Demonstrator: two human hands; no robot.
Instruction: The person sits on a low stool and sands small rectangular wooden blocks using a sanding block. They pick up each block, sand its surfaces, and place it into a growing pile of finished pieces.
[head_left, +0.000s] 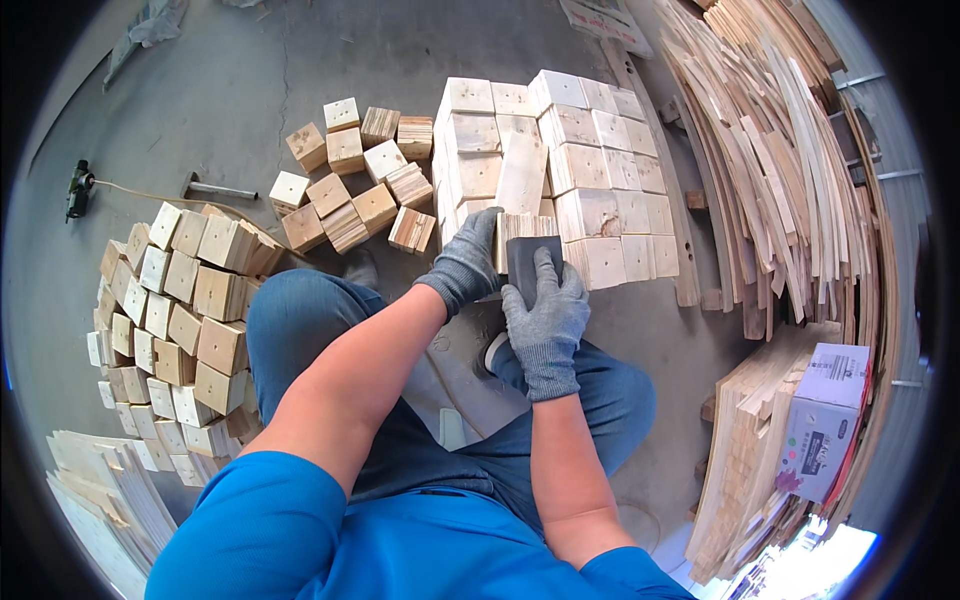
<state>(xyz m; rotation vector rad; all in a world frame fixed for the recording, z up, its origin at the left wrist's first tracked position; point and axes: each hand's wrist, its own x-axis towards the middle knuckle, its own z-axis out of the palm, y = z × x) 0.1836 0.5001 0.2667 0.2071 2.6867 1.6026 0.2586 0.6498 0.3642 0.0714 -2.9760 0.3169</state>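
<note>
Block of layered wood (518, 228), just in front of the stacked blocks (600, 212): left hand (463, 258) curled around its left side, right hand (547, 312) clasping a dark pad (523, 262) against it. Probably stiff, moderately light and not fragile; best held by opposite side faces.
</note>
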